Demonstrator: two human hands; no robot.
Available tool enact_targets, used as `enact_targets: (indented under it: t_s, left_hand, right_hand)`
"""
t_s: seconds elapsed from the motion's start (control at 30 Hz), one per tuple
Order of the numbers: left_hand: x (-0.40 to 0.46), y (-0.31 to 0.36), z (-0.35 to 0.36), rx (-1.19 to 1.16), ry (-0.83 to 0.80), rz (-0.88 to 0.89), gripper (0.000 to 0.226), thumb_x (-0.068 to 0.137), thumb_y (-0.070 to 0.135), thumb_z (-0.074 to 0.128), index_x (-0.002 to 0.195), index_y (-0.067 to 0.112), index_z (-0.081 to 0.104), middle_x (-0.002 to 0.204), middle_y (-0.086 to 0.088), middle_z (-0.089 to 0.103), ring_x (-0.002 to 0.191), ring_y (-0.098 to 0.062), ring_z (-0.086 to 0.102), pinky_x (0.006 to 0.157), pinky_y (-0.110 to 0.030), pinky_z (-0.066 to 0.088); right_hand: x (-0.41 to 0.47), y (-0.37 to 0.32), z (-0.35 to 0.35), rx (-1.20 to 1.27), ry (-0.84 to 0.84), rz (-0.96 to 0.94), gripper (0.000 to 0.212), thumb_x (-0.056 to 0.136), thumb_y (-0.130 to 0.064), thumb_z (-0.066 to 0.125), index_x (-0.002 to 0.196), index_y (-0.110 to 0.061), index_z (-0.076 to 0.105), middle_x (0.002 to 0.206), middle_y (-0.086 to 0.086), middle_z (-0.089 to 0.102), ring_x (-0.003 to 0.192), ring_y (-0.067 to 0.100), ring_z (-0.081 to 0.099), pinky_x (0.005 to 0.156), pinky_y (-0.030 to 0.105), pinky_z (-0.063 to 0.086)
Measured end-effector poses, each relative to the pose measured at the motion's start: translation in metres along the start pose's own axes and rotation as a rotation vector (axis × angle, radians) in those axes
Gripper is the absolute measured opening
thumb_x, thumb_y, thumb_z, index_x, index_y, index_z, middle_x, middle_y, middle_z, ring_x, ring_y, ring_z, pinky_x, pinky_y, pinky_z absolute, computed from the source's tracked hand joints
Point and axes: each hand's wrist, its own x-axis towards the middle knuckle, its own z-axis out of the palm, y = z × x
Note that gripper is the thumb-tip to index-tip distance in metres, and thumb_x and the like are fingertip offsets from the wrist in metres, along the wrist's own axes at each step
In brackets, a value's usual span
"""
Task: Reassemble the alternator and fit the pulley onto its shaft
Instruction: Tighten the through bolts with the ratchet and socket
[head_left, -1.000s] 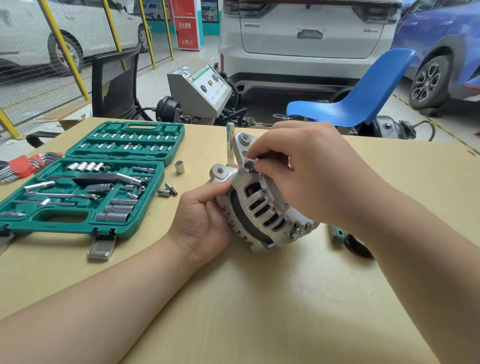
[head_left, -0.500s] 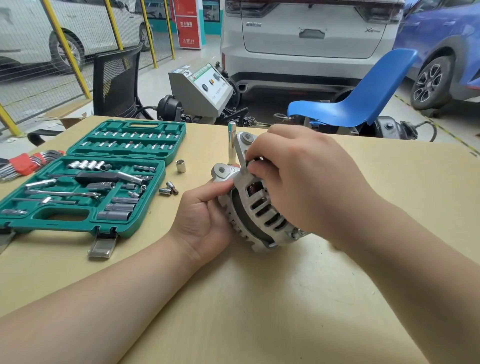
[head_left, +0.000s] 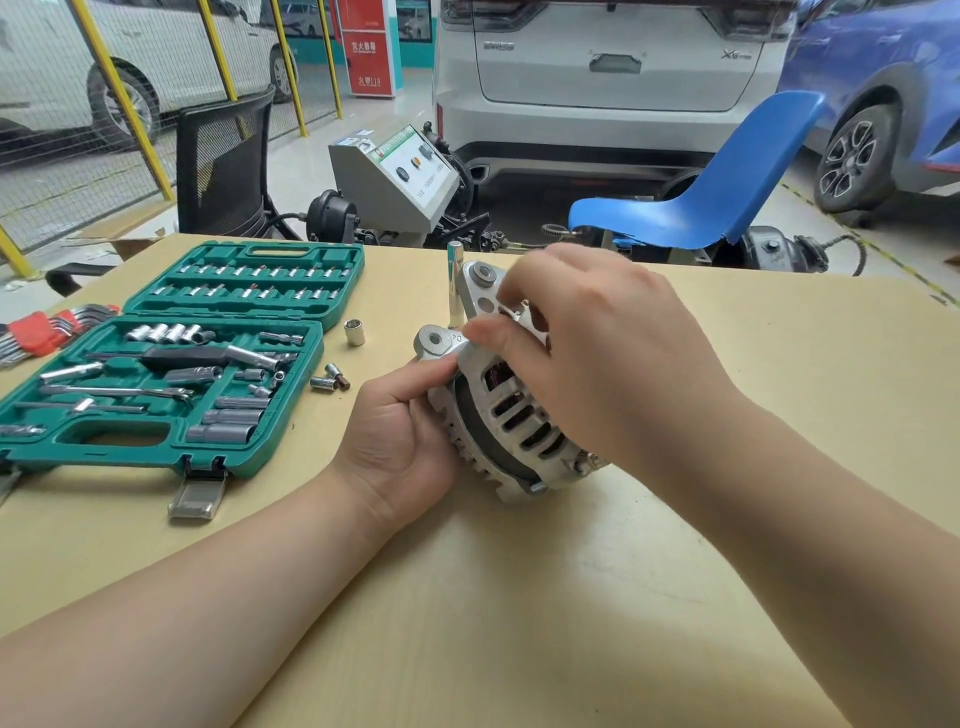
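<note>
I see the alternator (head_left: 511, 415) at the centre of the frame, resting on its edge on the wooden table (head_left: 519, 597), tilted, with its slotted housing facing the lower right. Two mounting ears project toward the upper left of the unit.

My left hand (head_left: 402, 441) grips the alternator from the left side of the frame: the thumb lies along the top of the housing just below the lower ear, and the remaining fingers curl behind the body, out of sight. My right hand (head_left: 597, 353) covers the upper right part of the alternator. Its thumb presses against the housing beside the lower ear, and its fingers curl down over the upper ear; I cannot tell whether they pinch a small part there.

A tall chrome socket (head_left: 454, 283) stands upright on the table just behind the alternator. A short socket (head_left: 354, 332) stands farther left, and two small sockets (head_left: 330, 378) lie near the open green tool case (head_left: 171, 358), which occupies the left of the frame. A set of hex keys in a red holder (head_left: 36, 332) lies at the far left edge. A blue chair (head_left: 717, 192) stands beyond the table at the upper right.
</note>
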Motion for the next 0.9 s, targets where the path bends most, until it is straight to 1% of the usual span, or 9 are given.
enact_targets:
  t_s: [0.07, 0.17, 0.37, 0.47, 0.53, 0.67, 0.73, 0.83, 0.9]
  left_hand:
    - [0.001, 0.000, 0.000, 0.008, 0.012, 0.002, 0.033, 0.095, 0.016, 0.059, 0.117, 0.007, 0.082, 0.123, -0.017, 0.075, 0.119, -0.034, 0.072, 0.099, -0.047, 0.061]
    - [0.001, -0.001, 0.001, 0.029, 0.006, 0.004, 0.030, 0.092, 0.016, 0.059, 0.108, 0.009, 0.084, 0.115, -0.013, 0.077, 0.112, -0.031, 0.075, 0.096, -0.044, 0.062]
    - [-0.001, 0.000, 0.004, 0.037, -0.010, 0.000, 0.031, 0.092, 0.018, 0.059, 0.107, 0.009, 0.085, 0.115, -0.014, 0.078, 0.113, -0.033, 0.074, 0.098, -0.046, 0.061]
    - [-0.003, 0.001, 0.006, 0.007, -0.012, -0.006, 0.033, 0.092, 0.019, 0.058, 0.107, 0.008, 0.085, 0.116, -0.015, 0.078, 0.112, -0.034, 0.075, 0.095, -0.046, 0.061]
    - [-0.004, 0.001, 0.007, 0.003, -0.001, -0.008, 0.034, 0.093, 0.019, 0.057, 0.108, 0.008, 0.085, 0.119, -0.016, 0.078, 0.114, -0.035, 0.075, 0.096, -0.047, 0.059]
    - [-0.004, 0.001, 0.008, 0.006, 0.024, -0.011, 0.034, 0.094, 0.018, 0.056, 0.109, 0.006, 0.084, 0.119, -0.017, 0.077, 0.115, -0.035, 0.074, 0.097, -0.047, 0.058]
    - [-0.005, 0.001, 0.008, 0.006, 0.019, -0.010, 0.034, 0.094, 0.018, 0.056, 0.109, 0.008, 0.084, 0.117, -0.015, 0.078, 0.113, -0.034, 0.075, 0.094, -0.045, 0.060]
    - [-0.006, 0.001, 0.008, 0.004, 0.013, -0.012, 0.034, 0.092, 0.019, 0.057, 0.112, 0.009, 0.083, 0.117, -0.014, 0.077, 0.113, -0.033, 0.075, 0.095, -0.045, 0.059]
    - [-0.005, 0.001, 0.008, 0.015, 0.021, -0.013, 0.035, 0.093, 0.019, 0.058, 0.116, 0.008, 0.082, 0.120, -0.015, 0.077, 0.116, -0.034, 0.074, 0.098, -0.047, 0.058]
  right_hand:
    - [0.001, 0.006, -0.006, 0.157, -0.021, -0.014, 0.027, 0.097, -0.039, 0.072, 0.109, -0.015, 0.072, 0.089, -0.008, 0.059, 0.081, 0.019, 0.054, 0.079, 0.039, 0.048]
    - [0.001, 0.016, -0.013, 0.233, -0.073, -0.066, 0.013, 0.094, -0.024, 0.076, 0.102, -0.014, 0.079, 0.089, 0.000, 0.068, 0.080, 0.021, 0.061, 0.079, 0.041, 0.052]
    - [-0.002, 0.013, -0.007, 0.061, -0.099, -0.138, 0.011, 0.100, -0.014, 0.060, 0.103, -0.008, 0.069, 0.093, 0.007, 0.064, 0.085, 0.032, 0.056, 0.074, 0.047, 0.049]
    - [-0.004, 0.006, -0.004, -0.052, -0.101, -0.161, 0.006, 0.095, -0.004, 0.062, 0.100, -0.005, 0.065, 0.090, 0.008, 0.062, 0.083, 0.031, 0.052, 0.073, 0.047, 0.048]
    - [-0.003, 0.003, -0.003, -0.074, -0.103, -0.154, 0.013, 0.091, 0.002, 0.065, 0.099, -0.007, 0.065, 0.090, 0.006, 0.061, 0.084, 0.029, 0.051, 0.072, 0.046, 0.049]
    - [-0.002, -0.002, -0.004, -0.083, -0.096, -0.155, 0.002, 0.100, -0.010, 0.061, 0.098, -0.010, 0.061, 0.088, 0.003, 0.058, 0.082, 0.027, 0.048, 0.070, 0.045, 0.050]
    - [-0.002, -0.004, -0.003, -0.094, -0.059, -0.137, 0.018, 0.107, -0.024, 0.055, 0.092, -0.014, 0.053, 0.082, 0.000, 0.053, 0.078, 0.027, 0.047, 0.062, 0.040, 0.045]
    - [-0.004, -0.007, -0.001, -0.120, 0.030, -0.085, 0.030, 0.107, -0.035, 0.055, 0.086, -0.023, 0.037, 0.071, -0.003, 0.043, 0.066, 0.029, 0.042, 0.053, 0.031, 0.028]
    - [-0.005, -0.006, 0.001, -0.122, 0.062, -0.045, 0.030, 0.106, -0.040, 0.055, 0.084, -0.023, 0.041, 0.071, -0.004, 0.045, 0.066, 0.027, 0.041, 0.054, 0.031, 0.026]
